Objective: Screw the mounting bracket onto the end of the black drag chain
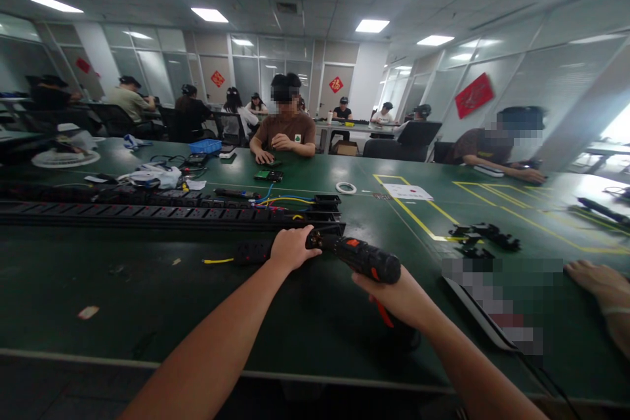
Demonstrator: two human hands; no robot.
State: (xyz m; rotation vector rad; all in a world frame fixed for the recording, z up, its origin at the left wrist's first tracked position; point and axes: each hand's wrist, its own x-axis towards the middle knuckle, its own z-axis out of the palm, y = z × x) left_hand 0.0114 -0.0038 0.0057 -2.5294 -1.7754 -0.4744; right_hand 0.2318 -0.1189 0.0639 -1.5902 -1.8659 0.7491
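Note:
My right hand (394,292) is wrapped round the grip of a black and orange cordless screwdriver (369,260). The tool lies nearly level, its nose pointing left at the end of a short black socket strip (252,251). Over that end my left hand (291,248) is closed, gripping the strip with the thumb beside the tool's nose. Whether the bit touches a screw is too small to tell. A yellow wire (219,261) sticks out from the strip's left end. Just beyond lie long black power strips (162,213), with coloured wires (285,199) near their right ends.
On the green table (162,315), black brackets (485,236) and a tablet-like device (480,315) lie to the right. Another person's hand (593,282) rests at the right edge. A tape roll (346,188) and paper sheet (407,191) lie further back. Co-workers sit opposite.

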